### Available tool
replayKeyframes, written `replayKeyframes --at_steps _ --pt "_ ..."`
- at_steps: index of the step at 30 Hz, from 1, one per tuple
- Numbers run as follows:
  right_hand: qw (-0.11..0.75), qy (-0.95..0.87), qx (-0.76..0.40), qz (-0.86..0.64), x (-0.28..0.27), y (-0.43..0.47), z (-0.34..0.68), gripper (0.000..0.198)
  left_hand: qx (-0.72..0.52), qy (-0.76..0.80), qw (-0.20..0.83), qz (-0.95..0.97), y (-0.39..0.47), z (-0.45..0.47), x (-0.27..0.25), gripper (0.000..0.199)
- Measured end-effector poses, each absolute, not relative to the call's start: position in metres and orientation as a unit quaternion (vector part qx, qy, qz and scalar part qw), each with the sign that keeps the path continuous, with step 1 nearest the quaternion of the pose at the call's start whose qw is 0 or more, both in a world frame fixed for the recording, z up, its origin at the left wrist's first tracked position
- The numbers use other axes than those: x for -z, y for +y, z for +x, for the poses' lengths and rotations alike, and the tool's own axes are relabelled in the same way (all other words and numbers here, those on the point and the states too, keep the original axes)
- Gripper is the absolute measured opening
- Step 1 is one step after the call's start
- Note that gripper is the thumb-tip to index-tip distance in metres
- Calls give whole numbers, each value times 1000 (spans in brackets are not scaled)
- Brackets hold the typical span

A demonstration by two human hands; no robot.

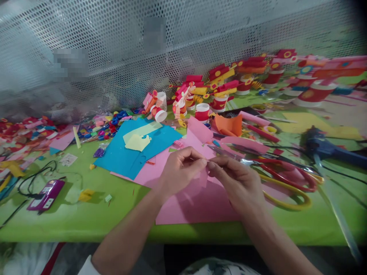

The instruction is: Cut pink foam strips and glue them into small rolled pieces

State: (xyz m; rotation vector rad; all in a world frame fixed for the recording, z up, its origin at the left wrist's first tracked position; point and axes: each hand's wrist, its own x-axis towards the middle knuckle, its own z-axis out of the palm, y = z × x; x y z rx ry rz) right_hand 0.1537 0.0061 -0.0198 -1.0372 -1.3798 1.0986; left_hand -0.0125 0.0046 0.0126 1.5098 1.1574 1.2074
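mid-frame over pink paper (192,209), left hand (182,170) and right hand (241,179) have fingers pinched together, on what i cannot tell; likely fine shaping, needing steadiness.

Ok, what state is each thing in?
Left hand, fingertips pinched, contents unclear
Right hand, fingertips pinched, contents unclear
Pink paper, flat beneath the hands
Blue paper, flat
Yellow scrap, notched
Orange paper, curled
Scissors, laid down
Glue gun, laid down
Purple box, cable plugged in
Front cup, standing
Left cup, tipped
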Motion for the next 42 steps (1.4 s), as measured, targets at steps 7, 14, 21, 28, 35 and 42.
replayKeyframes --at_steps 7,14,21,28,35,42 --pt "495 -566 -477 -456 17 7 153 19 -424 466 376 679 7 -24 -21 9" --pt "477 -523 -514 -484 8 9 149 25 -460 482 460 587 10 -22 -17 11" --pt "481 -513 -538 -465 12 9 152 28 -459 477 547 513 9 -22 -20 26" --pt "455 -551 -536 -450 18 8 151 29 -379 477 512 605 13 -36 -21 9" --pt "505 -396 -655 -399 14 11 149 28 -413 431 625 502 15 -33 -16 20" --pt "521 -377 -682 -348 18 14 150 12 -508 409 672 351 14 -16 -9 29"
